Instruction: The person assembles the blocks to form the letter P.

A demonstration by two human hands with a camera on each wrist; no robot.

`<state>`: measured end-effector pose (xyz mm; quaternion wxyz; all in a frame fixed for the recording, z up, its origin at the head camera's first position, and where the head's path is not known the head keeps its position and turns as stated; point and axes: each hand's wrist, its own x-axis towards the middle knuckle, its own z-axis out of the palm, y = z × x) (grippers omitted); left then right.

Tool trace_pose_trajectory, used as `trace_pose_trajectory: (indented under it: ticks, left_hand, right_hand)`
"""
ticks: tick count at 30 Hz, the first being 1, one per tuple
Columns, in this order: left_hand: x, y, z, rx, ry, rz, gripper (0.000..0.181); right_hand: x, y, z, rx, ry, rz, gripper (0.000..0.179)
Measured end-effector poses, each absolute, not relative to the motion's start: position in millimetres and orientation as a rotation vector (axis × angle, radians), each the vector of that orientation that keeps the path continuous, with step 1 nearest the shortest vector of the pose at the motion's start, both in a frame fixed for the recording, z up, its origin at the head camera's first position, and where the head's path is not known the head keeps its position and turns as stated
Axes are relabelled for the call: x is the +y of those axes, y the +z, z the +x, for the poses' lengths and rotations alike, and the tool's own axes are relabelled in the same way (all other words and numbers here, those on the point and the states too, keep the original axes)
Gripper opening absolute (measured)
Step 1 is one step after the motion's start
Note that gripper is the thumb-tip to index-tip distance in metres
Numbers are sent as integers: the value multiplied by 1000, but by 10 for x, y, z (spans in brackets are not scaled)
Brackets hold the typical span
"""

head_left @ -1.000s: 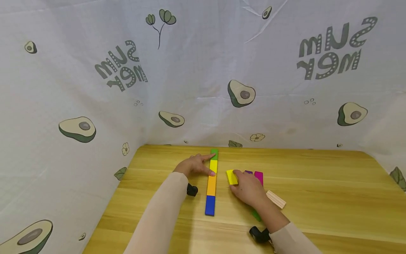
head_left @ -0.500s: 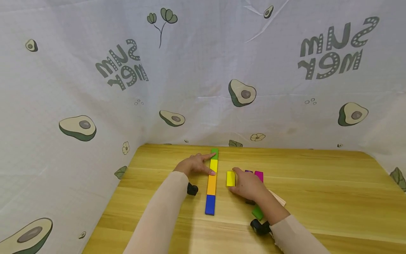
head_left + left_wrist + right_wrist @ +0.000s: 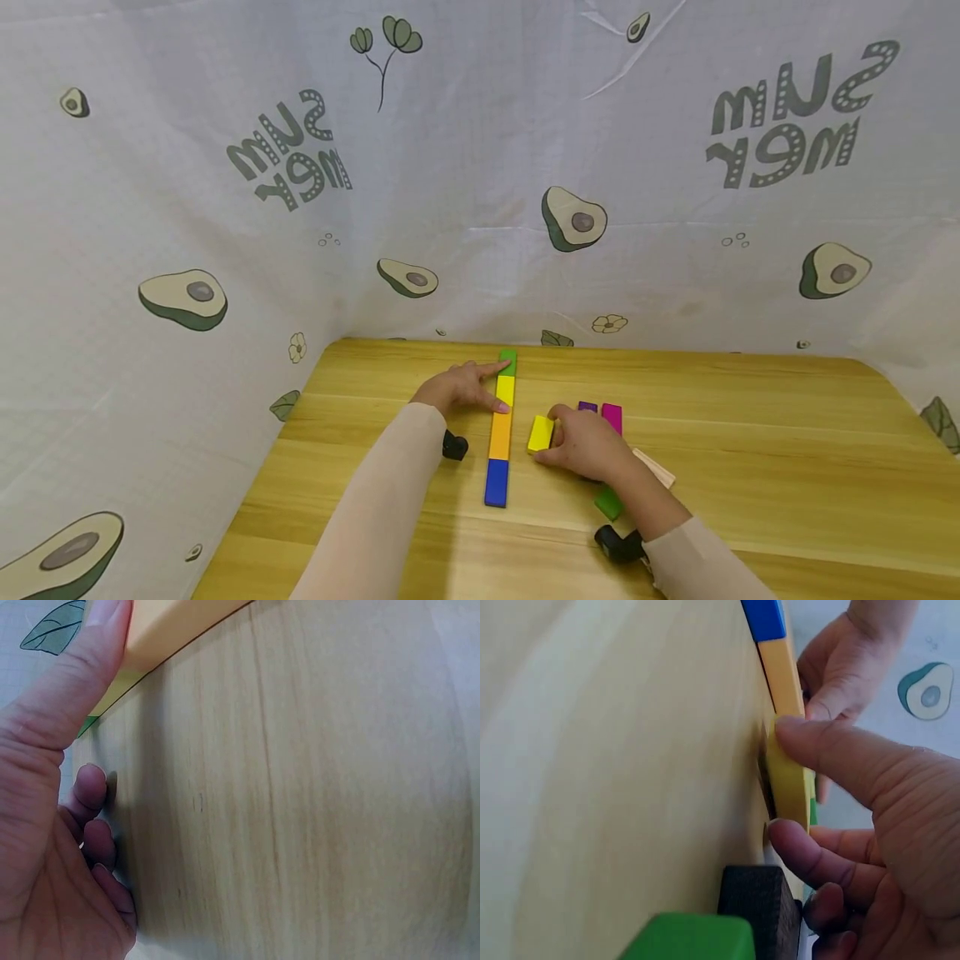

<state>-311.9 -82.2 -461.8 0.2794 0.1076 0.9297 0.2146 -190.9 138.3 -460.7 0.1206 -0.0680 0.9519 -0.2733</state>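
Observation:
A straight row of flat blocks runs across the table: green (image 3: 508, 361) at the far end, then yellow (image 3: 506, 388), orange (image 3: 500, 437) and blue (image 3: 496, 483) nearest. My left hand (image 3: 460, 389) rests along the row's left side, index finger on the green block and thumb near the yellow-orange joint. The left wrist view shows its other fingers loosely bent by the table. Right of the row, my right hand (image 3: 592, 443) pinches a second yellow block (image 3: 540, 435) between thumb and fingers. That block is slightly tilted, with a gap between it and the row in the head view.
Purple (image 3: 587, 407) and magenta (image 3: 612, 416) blocks lie beyond my right hand. A plain wood block (image 3: 655, 468) and another green block (image 3: 609, 503) are beside the right forearm, with a black block (image 3: 757, 904) close by. A printed cloth (image 3: 480, 167) hangs behind the table.
My right hand has turned the yellow block and brought it slightly left and nearer to me. The left hand and the row stay in place.

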Motion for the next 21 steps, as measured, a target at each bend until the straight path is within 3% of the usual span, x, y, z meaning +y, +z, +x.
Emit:
trace_pose_trajectory:
  ticks: [21]
  left_hand:
    - [-837, -4585, -3097, 2498, 588, 306, 92]
  right_hand:
    - [1072, -4488, -1554, 2805, -865, -541, 63]
